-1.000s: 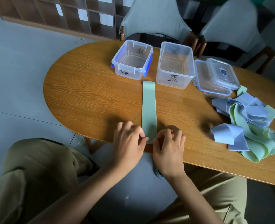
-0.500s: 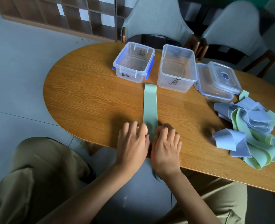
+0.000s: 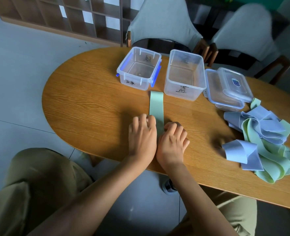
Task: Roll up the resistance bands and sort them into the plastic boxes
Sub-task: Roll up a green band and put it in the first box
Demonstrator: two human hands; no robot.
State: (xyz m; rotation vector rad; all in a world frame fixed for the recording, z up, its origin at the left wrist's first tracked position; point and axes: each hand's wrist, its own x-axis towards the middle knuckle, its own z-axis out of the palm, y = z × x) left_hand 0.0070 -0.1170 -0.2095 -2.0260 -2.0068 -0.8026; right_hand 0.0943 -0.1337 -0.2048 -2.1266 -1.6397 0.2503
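Flat mint-green resistance band [image 3: 156, 103] runs up mid-frame; both hands curl over its near end, left hand [image 3: 142, 134] beside right hand [image 3: 171, 142]. Two clear plastic boxes [image 3: 185, 74] above it, tangled blue-green band pile [image 3: 267, 142] at right.

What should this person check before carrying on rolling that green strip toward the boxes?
1. Both hands on the roll: left hand and right hand curl over the near end. Ok.
2. Flat pale green rubber band lies straight. Ok.
3. Roll tightness: hidden under the fingers. Cannot tell.
4. Clear plastic box with blue clips open, nothing inside. Ok.
5. Taller clear plastic box open. Ok.
6. Heap of blue and green bands lies apart from the strip. Ok.
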